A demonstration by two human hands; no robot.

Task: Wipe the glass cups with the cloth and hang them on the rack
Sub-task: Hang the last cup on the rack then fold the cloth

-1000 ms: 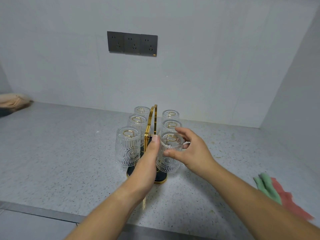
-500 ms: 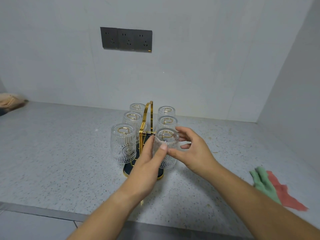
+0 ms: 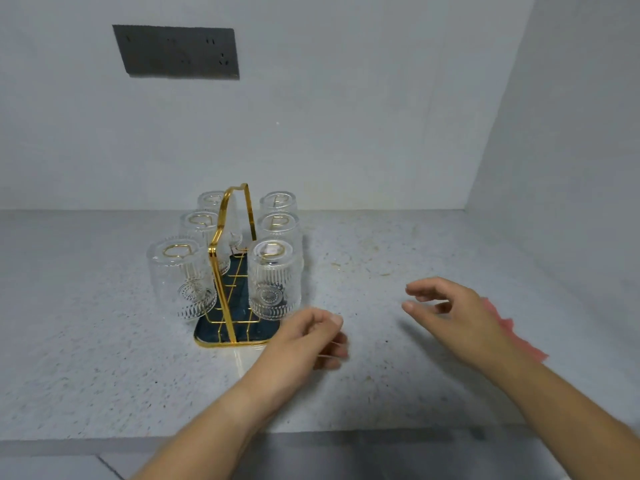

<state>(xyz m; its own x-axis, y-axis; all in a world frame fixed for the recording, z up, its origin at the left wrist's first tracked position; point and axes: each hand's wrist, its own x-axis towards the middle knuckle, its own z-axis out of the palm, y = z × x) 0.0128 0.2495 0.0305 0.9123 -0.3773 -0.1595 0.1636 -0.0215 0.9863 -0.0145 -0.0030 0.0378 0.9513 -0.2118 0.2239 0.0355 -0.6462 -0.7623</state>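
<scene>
Six glass cups (image 3: 273,278) hang upside down on one rack (image 3: 239,330) left of the frame's centre, three in a row on each side of its tall middle handle. The cups are clear pressed glass with upright ribbing, a round medallion low on the wall and a flat base turned upward. A gold wire loop shows through each base. The rack is thin gold wire, with a rounded arch handle, a grid of rungs and a dark blue oblong tray edged in gold. It stands on a pale grey speckled stone bench (image 3: 86,341). Two hands reach in from the lower edge of the frame. The left hand (image 3: 308,337) hovers just to the right of the rack's near corner, its fingers loosely curled and holding nothing. The right hand (image 3: 450,313) is further right, well apart from the cups, also slack and empty. One pinkish-red cloth (image 3: 516,341) lies flat on the bench, partly hidden behind the right hand. One dark grey rectangular socket panel (image 3: 176,51), blurred, sits on the plain white wall in the upper left.
</scene>
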